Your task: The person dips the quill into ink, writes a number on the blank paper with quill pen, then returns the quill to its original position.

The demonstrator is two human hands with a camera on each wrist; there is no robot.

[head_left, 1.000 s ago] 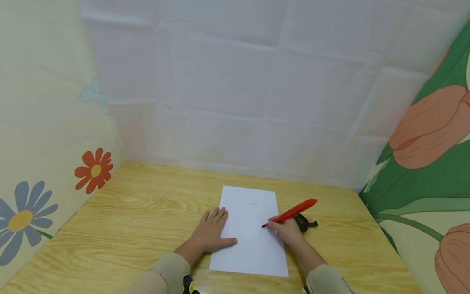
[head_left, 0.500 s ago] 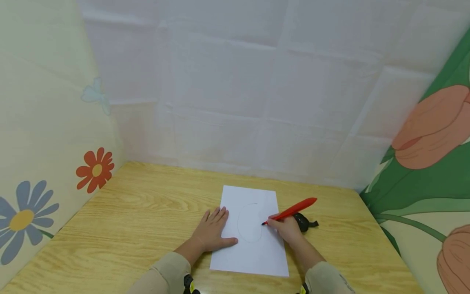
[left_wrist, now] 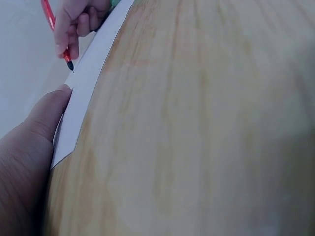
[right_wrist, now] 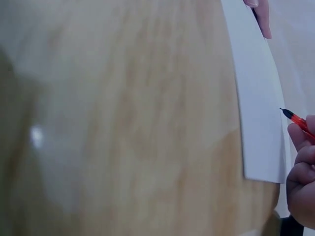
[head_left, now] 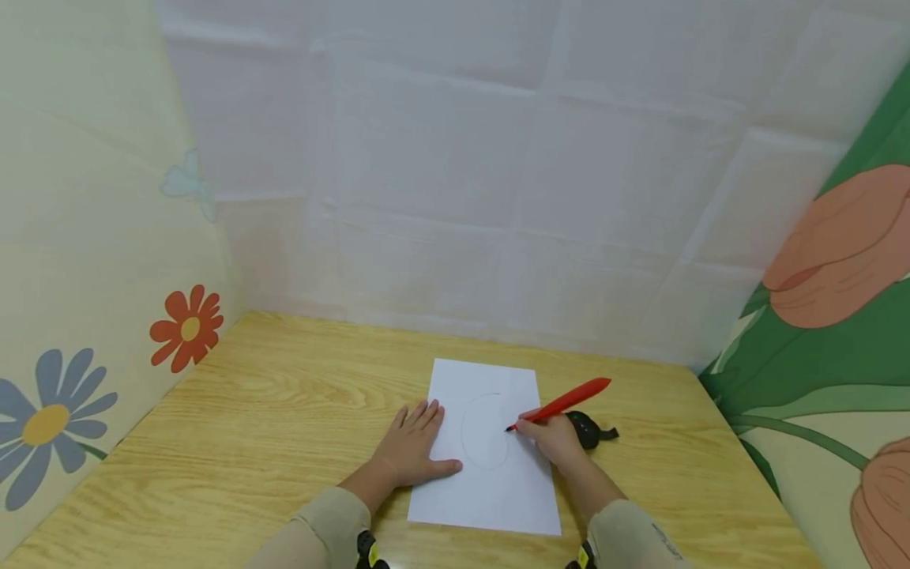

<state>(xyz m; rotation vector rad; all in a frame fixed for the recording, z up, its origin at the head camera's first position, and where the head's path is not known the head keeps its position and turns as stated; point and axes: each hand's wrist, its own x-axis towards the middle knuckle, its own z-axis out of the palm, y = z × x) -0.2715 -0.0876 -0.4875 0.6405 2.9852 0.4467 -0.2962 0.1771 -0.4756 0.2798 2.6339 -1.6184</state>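
A white sheet of paper lies on the wooden table and bears a thin, curved pencil-grey outline, rounded at the bottom with a gap at its upper right. My left hand rests flat on the sheet's left edge, fingers straight and thumb out to the side. In my right hand a red pen with a black tip is pinched, slanting up to the right. Its tip is at the right side of the outline. The right wrist view also shows the pen between thumb and fingers over the paper.
Beside the right hand, partly hidden by it, a round black object with a short tab lies on the wooden table. A white cloth hangs behind the table. Flower-patterned cloths stand at left and right.
The pen tip and right hand have moved slightly up along the right side of the outline. The left hand stays on the paper. The head view has shifted slightly.
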